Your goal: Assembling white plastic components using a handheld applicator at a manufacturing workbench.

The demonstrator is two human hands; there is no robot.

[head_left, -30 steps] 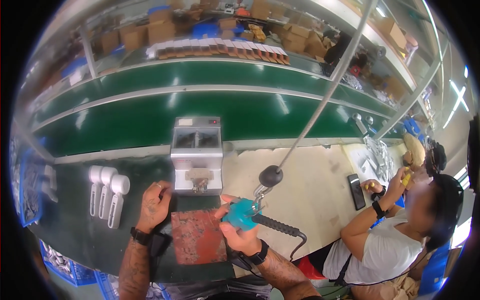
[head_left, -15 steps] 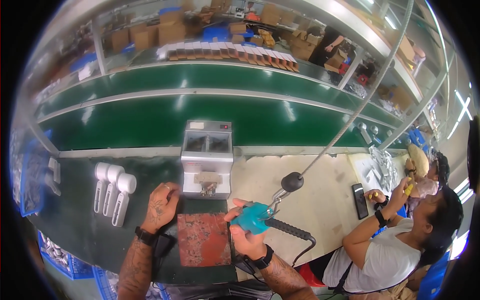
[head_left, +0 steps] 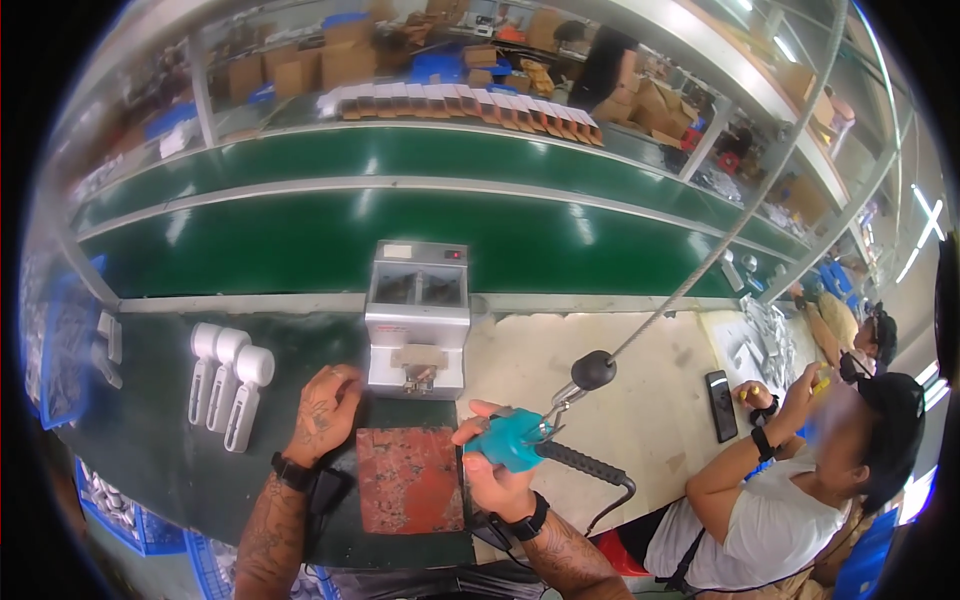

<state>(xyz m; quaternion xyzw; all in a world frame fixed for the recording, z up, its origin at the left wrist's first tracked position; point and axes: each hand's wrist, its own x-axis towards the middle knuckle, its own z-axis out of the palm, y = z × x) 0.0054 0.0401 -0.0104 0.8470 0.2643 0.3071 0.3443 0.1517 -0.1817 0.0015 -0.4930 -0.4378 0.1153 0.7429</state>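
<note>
My right hand (head_left: 492, 468) grips a teal electric screwdriver (head_left: 512, 440) with a black ribbed handle, hung by a clip from a cable with a black ball (head_left: 594, 370). My left hand (head_left: 322, 412) rests, fingers curled, on the dark green mat just left of a grey screw feeder machine (head_left: 417, 318); I cannot see anything in it. A reddish square pad (head_left: 409, 480) lies between my two hands. Both wrists wear black bands.
Three white handheld fan-shaped parts (head_left: 228, 382) lie in a row at the left. Blue bins (head_left: 62, 355) stand at the far left. A green conveyor belt (head_left: 300, 240) runs behind. At the right sits a person in white (head_left: 770, 500), with a black phone (head_left: 718, 404) on the table.
The view has shifted slightly. My right hand with the screwdriver has drifted a little right and down. My left hand has stayed by the feeder.
</note>
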